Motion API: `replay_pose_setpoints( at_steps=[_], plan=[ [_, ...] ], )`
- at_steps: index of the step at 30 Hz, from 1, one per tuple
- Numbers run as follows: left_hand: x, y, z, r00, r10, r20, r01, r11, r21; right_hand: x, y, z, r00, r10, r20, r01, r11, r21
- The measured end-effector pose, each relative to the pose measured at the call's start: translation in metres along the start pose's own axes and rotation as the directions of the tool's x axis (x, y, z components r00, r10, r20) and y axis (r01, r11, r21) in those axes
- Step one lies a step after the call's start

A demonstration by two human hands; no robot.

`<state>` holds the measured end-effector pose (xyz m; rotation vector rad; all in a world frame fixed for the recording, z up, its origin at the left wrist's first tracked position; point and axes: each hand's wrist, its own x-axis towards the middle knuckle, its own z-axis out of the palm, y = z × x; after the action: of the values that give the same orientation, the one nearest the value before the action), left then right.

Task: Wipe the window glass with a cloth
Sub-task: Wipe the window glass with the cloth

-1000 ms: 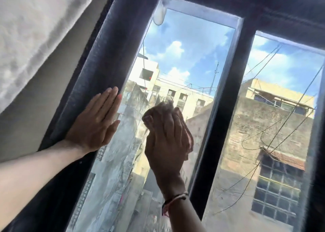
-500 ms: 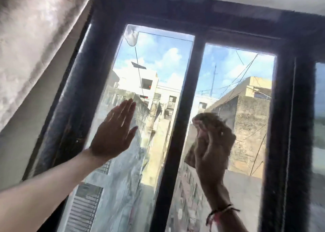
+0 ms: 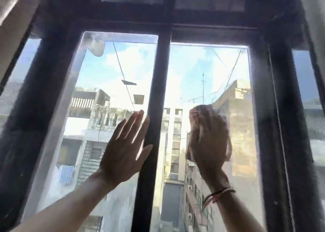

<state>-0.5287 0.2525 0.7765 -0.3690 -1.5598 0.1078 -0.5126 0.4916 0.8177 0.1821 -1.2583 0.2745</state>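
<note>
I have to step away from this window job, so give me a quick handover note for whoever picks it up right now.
Left hand: open, flat, empty, at the dark centre bar, fingers overlapping its edge.
Right hand: pressing the pinkish cloth on the right pane, about mid-height.
Done: cannot tell how much is wiped.
Left: a whitish smear sits at the left pane's top corner; the right pane above and below the cloth probably needs passes too.

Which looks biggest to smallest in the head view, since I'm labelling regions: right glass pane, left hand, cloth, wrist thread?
1. Right glass pane
2. Left hand
3. Cloth, though only its edges show around the right hand, so its full size is unsure
4. Wrist thread
</note>
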Motion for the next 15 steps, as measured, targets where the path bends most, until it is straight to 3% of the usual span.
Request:
replay_pose_setpoints(
  at_steps=[2, 4, 6, 8, 10, 11, 13, 15],
  plan=[
    [0.001, -0.001, -0.003, 1.0, -0.008, 0.013, 0.008, 0.999, 0.037, -0.044, -0.025, 0.005, 0.959, -0.245, 0.141, 0.236, 0.969, 0.075],
    [0.001, 0.0, -0.004, 1.0, -0.015, 0.027, 0.014, 0.998, 0.063, -0.079, -0.018, -0.005, 0.896, -0.374, 0.242, 0.352, 0.927, 0.127],
    [0.0, 0.003, -0.005, 0.999, -0.02, 0.039, 0.018, 0.999, 0.048, -0.078, 0.012, -0.016, 0.94, -0.27, 0.207, 0.264, 0.963, 0.057],
    [-0.002, 0.006, -0.005, 0.999, -0.028, 0.036, 0.028, 1.0, 0.006, -0.055, 0.031, -0.024, 0.994, 0.008, 0.111, -0.002, 0.998, -0.059],
    [-0.004, 0.007, -0.004, 0.999, -0.04, 0.019, 0.04, 0.999, -0.001, -0.037, 0.023, -0.02, 0.977, 0.212, 0.027, -0.209, 0.974, -0.09],
    [-0.004, 0.008, -0.005, 0.999, -0.043, 0.015, 0.043, 0.999, 0.004, -0.038, 0.009, -0.016, 0.977, 0.212, 0.024, -0.209, 0.975, -0.071],
    [-0.002, 0.008, -0.007, 0.999, -0.048, 0.012, 0.048, 0.999, 0.02, -0.066, -0.017, -0.012, 0.992, -0.033, 0.125, 0.032, 0.999, 0.007],
    [-0.003, 0.005, -0.009, 0.999, -0.044, 0.015, 0.043, 0.999, 0.032, -0.104, -0.014, -0.021, 0.911, -0.324, 0.256, 0.309, 0.946, 0.098]
  ],
)
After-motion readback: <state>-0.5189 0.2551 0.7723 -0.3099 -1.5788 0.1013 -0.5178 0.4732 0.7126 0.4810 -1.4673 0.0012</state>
